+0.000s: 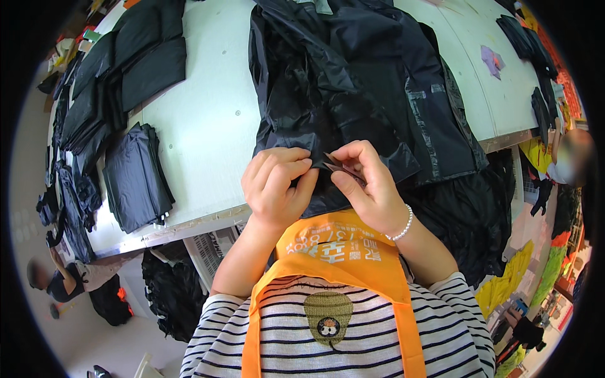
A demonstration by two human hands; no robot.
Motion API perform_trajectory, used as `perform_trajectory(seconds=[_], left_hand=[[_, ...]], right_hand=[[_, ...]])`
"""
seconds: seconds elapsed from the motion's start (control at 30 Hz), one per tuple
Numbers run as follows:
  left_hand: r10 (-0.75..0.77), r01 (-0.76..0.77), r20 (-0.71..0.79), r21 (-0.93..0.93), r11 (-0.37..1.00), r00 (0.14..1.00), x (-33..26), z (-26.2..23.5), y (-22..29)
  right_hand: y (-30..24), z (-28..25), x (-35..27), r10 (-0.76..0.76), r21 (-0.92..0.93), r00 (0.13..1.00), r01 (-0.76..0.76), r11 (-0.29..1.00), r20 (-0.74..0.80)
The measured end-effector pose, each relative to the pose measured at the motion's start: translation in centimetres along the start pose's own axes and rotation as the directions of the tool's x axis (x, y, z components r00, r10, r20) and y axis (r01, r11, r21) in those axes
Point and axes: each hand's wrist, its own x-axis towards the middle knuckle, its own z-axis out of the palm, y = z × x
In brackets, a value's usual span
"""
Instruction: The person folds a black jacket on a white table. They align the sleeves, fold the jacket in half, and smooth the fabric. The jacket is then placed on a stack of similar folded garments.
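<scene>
Along the smooth white counter's [211, 94] near edge, your left hand [277, 183] is pinched on the crinkled, glossy black fabric [353, 82] draped there, while your right hand [368, 183] grips a small, thin, pointed dark tool [339, 168] just beside it.

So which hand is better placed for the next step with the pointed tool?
Likely the right hand: it holds the pointed tool, while the left hand pinches the black garment.

Folded black sheets [138, 179] lie stacked on a pale table [211, 126], left. A lilac scrap [491, 61] lies at right, yellow cloth [506, 278] at lower right.
</scene>
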Motion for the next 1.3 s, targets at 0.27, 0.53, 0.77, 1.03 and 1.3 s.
perform_trajectory(seconds=[0.27, 0.53, 0.77, 1.03, 1.3], left_hand=[[0.022, -0.022, 0.012, -0.012, 1.0, 1.0, 0.1, -0.6, -0.2], [0.066, -0.066, 0.03, 0.0, 0.998, 0.997, 0.1, -1.2, -0.2], [0.083, -0.088, 0.081, 0.057, 0.994, 0.993, 0.1, -1.6, -0.6], [-0.258, 0.24, 0.2, 0.113, 0.964, 0.945, -2.8, -3.8, -3.3], [-0.394, 0.388, -0.031, -0.122, 0.914, 0.919, -2.6, -3.4, -3.4]], right_hand=[[-0.1, 0.6, 0.4, 0.028, 0.125, 0.999, -0.031, 0.992, 0.02], [0.2, 0.6, 0.5, 0.04, 0.17, 0.999, -0.041, 0.985, 0.008], [-0.3, 1.4, 0.4, -0.109, -0.23, 0.99, 0.087, 0.969, -0.087], [0.9, -0.6, 0.0, -0.369, -0.464, 0.873, 0.195, 0.864, -0.32], [1.9, 1.0, 0.2, -0.32, -0.434, 0.897, 0.169, 0.885, -0.305]])
